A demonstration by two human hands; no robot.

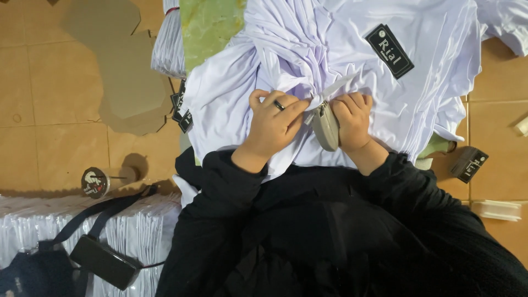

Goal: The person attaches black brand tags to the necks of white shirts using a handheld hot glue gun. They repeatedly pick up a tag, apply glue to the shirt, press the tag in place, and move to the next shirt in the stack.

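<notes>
Head view: left hand [273, 122] fingers pinch the white garment [352, 60] beside the grey tagging tool [325, 126], gripped by right hand [352, 122].

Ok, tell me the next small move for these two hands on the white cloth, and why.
Probably squeeze the grey tagging tool while the left hand keeps the fabric pinched. The right hand already grips the tool, its tip sits at the bunched fold of the white garment, and the left hand's fingers clamp that same fold.
</notes>
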